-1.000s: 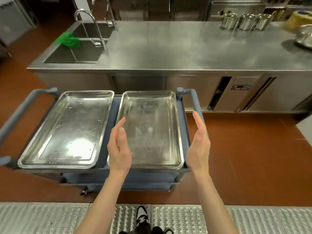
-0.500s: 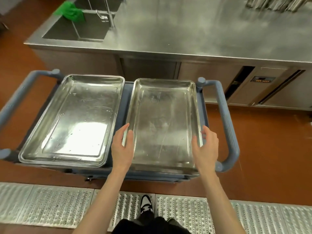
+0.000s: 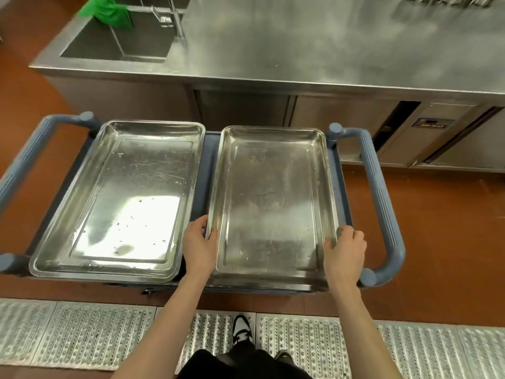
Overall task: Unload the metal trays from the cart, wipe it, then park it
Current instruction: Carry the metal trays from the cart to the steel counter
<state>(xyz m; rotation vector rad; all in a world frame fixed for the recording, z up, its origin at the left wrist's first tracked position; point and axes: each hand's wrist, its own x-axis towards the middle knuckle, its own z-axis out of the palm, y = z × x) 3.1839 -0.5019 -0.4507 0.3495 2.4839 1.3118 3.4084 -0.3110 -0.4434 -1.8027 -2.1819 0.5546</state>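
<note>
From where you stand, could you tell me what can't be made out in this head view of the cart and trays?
- Cart lower shelves and wheels: hidden beneath both trays.
- Left hand and right hand fingertips: curled under the right tray rim, out of sight.
- Left tray: glare hides part of its floor.
- Items at the counter far edge: blurred, cut off by the top edge.
- Green cloth: cut off there too.

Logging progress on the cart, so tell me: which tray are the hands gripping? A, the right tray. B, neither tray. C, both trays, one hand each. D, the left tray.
A: the left hand and the right hand grip the two long rims of the right tray, while the left tray lies untouched on the cart.
</note>
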